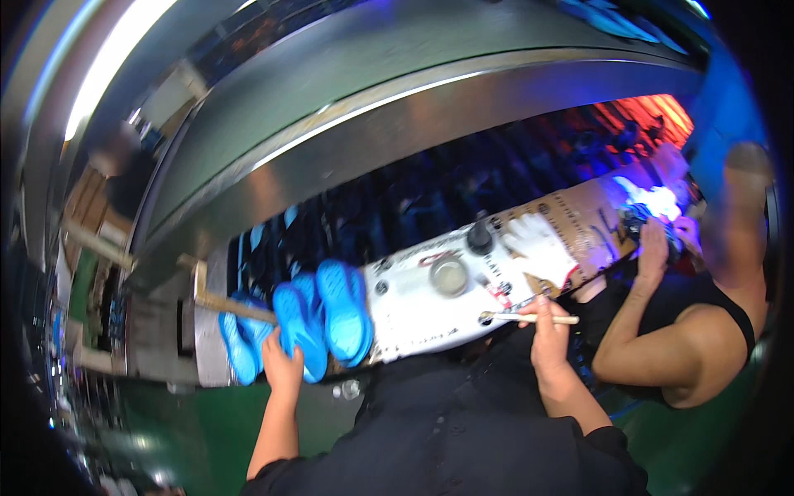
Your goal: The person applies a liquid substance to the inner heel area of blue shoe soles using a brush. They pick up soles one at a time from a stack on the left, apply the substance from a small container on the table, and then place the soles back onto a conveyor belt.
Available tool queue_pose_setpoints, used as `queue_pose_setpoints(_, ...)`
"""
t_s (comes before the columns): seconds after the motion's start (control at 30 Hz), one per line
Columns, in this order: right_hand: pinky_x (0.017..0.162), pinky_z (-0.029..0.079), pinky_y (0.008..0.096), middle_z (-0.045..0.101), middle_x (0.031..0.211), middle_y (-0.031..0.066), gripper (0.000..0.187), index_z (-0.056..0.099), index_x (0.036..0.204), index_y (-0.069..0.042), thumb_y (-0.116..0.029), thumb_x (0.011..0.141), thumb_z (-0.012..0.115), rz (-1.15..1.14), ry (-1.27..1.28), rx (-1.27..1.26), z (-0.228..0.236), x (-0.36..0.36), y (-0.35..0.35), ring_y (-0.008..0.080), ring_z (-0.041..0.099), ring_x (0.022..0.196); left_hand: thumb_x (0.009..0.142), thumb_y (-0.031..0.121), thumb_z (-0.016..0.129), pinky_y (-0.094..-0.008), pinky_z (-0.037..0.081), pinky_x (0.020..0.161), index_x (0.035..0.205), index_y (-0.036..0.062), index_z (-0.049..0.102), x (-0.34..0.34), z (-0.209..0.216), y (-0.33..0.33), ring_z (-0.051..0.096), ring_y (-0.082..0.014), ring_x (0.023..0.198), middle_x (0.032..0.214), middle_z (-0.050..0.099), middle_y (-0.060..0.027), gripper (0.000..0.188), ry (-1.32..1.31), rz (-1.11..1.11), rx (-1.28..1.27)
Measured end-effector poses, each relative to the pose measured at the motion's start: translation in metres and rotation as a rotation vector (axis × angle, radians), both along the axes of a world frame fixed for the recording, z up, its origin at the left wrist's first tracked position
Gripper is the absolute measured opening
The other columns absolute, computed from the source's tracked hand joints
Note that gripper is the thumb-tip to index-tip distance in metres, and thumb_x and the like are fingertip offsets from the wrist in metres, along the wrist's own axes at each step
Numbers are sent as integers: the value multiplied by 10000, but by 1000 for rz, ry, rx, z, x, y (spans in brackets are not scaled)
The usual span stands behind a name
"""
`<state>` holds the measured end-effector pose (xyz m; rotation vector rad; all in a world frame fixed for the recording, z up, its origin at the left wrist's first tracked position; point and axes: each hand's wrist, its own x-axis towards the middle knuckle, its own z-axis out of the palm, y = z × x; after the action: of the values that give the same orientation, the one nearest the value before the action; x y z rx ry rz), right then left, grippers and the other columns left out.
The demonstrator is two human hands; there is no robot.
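My left hand [283,369] is at the lower left edge of a blue shoe sole [301,332], its thumb over the near face and its fingers around the edge. More blue soles stand beside it: one pair [343,318] to the right, another [240,343] to the left. My right hand [549,343] is closed around the pale wooden handle of a brush [529,317]. The brush lies nearly level, its head pointing left over the white board [418,318]. On that board sit a round cup [449,275] and a dark bottle [480,238].
White gloves [536,245] lie on brown cardboard [575,217] at the right. A co-worker's hands [653,248] are under a bright blue-violet light there. Behind the board runs a dark slatted conveyor [413,194] below a metal hood [397,116]. A wooden bar [223,302] juts in from the left.
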<state>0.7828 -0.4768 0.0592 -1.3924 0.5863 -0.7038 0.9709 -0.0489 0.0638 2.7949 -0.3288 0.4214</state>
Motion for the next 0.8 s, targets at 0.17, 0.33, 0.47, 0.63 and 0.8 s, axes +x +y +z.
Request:
queue_pose_setpoints(0.17, 646, 424, 269, 585, 668, 82, 425, 624, 741, 23, -274, 993, 451, -26, 9, 31, -6, 10, 13, 137, 531, 637, 765, 221, 665, -405, 481, 861, 1346, -39, 384, 11, -62, 55, 615, -350, 954, 1116, 589, -242, 696, 364, 305, -256)
queue_pose_setpoints(0.33, 674, 394, 261, 578, 697, 72, 425, 626, 762, 14, -305, 984, 455, -23, 62, 31, -13, 21, 4, 130, 514, 670, 754, 187, 656, -339, 492, 662, 1144, -30, 574, 21, -84, 77, 625, -233, 695, 755, 642, -141, 454, 461, 271, -327)
queue_pose_setpoints(0.47, 716, 419, 259, 615, 753, 61, 366, 652, 830, 11, -273, 980, 477, 53, 153, -88, -2, 56, 7, 123, 540, 724, 771, 109, 599, -301, 441, 551, 865, -16, 556, 18, -77, 78, 534, -156, 567, 651, 568, -91, 162, 366, 172, -308)
queue_pose_setpoints(0.63, 764, 436, 331, 648, 744, 97, 239, 694, 776, -40, -214, 894, 579, 158, 179, -622, -14, 104, 0, 233, 592, 757, 821, 32, 536, -284, 379, 510, 994, -13, 490, 13, -61, 68, 453, -108, 552, 668, 515, -41, 185, 333, 148, -406)
queue_pose_setpoints(0.8, 809, 408, 351, 660, 744, 54, 185, 700, 749, -57, -202, 847, 637, 258, 268, -813, -28, 125, 9, 237, 572, 795, 839, 56, 566, -310, 508, 747, 1203, -20, 487, -1, -48, 44, 596, -180, 881, 1018, 595, -93, 381, 665, 287, -1251)
